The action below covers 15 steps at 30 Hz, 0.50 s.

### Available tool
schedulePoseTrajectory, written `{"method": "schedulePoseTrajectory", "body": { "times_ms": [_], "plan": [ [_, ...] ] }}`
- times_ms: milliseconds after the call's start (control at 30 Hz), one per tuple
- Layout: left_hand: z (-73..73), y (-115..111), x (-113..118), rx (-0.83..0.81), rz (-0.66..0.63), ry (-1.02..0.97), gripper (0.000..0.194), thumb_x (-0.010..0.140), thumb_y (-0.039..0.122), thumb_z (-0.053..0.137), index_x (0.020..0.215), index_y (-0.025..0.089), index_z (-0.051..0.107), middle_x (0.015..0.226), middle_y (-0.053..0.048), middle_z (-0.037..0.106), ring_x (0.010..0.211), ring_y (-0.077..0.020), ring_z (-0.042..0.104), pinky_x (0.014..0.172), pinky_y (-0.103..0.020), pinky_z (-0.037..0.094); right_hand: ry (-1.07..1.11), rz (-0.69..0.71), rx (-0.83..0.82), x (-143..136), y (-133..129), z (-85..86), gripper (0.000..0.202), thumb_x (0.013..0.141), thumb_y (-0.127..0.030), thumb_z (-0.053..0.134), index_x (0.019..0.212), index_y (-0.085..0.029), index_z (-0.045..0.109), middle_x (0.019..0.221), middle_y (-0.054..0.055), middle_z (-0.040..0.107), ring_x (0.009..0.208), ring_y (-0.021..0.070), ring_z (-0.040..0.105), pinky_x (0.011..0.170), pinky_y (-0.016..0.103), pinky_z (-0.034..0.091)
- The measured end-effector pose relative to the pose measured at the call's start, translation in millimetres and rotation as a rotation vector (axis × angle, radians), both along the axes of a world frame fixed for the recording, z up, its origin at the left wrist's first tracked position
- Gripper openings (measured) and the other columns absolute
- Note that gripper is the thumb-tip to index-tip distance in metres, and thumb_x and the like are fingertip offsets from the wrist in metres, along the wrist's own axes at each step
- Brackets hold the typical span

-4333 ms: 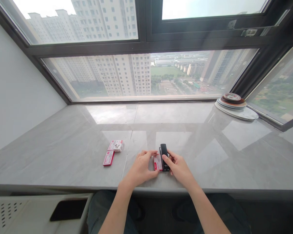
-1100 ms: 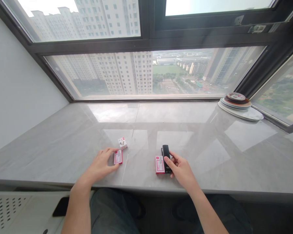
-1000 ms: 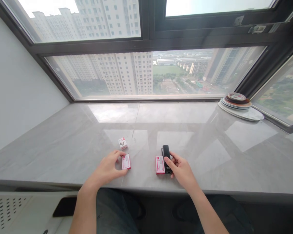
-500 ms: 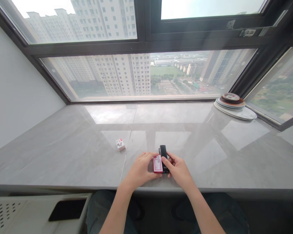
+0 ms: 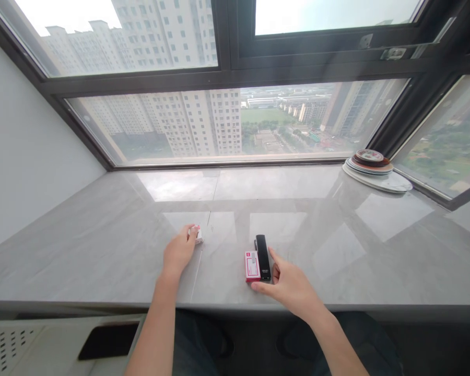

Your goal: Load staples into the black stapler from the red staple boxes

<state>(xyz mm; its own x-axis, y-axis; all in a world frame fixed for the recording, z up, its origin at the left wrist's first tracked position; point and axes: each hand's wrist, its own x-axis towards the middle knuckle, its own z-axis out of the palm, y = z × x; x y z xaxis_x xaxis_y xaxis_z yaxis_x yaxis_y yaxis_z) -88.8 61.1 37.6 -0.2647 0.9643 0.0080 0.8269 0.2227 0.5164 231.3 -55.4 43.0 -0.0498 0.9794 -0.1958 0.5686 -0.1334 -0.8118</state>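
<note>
My left hand (image 5: 179,252) reaches out over the counter, its fingers closed round a small white-and-pink box (image 5: 199,237) that they partly cover. Closer to me, a black stapler (image 5: 263,257) lies lengthwise away from me. Against its left side sits a red-and-white box (image 5: 253,266), which looks like a staple box. My right hand (image 5: 292,282) is beside these two, thumb and forefinger spread apart. The forefinger is by the stapler's right side and the thumb by the near end of the red-and-white box. Whether either presses on them is hard to see.
A grey marble-look counter (image 5: 113,250) runs below a dark-framed window (image 5: 227,83). Plates (image 5: 379,180) are stacked in the far right corner. Below the counter's front edge at left is a pale cabinet or appliance (image 5: 43,347) with a dark panel.
My left hand has let go of the red-and-white box and moved left and away from me to the small box. My right thumb has come off the stapler's top to the near end.
</note>
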Motion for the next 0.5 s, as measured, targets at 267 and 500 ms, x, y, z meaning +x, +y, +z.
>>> {"method": "schedulePoseTrajectory", "body": {
  "times_ms": [267, 500],
  "plan": [
    [-4.3, -20, 103, 0.034, -0.489, -0.012, 0.049, 0.108, 0.055, 0.022, 0.129, 0.032, 0.06, 0.101, -0.003, 0.077, 0.095, -0.0243, 0.072, 0.079, -0.029, 0.044, -0.135, 0.076, 0.094, -11, 14, 3.5, 0.074, 0.072, -0.048, 0.081, 0.14, -0.032, 0.056, 0.087, -0.001, 0.074, 0.078, 0.0243, 0.069, 0.065, 0.027, 0.042],
    [-1.9, -40, 126, 0.005, -0.495, -0.068, 0.06, 0.107, 0.059, 0.012, 0.138, 0.032, 0.055, 0.117, -0.004, 0.076, 0.108, -0.0255, 0.07, 0.086, -0.032, 0.046, -0.216, 0.118, 0.113, -16, 17, 8.7, 0.072, 0.076, -0.043, 0.078, 0.142, -0.029, 0.056, 0.087, 0.003, 0.077, 0.081, 0.028, 0.072, 0.067, 0.028, 0.044]
  ]
}}
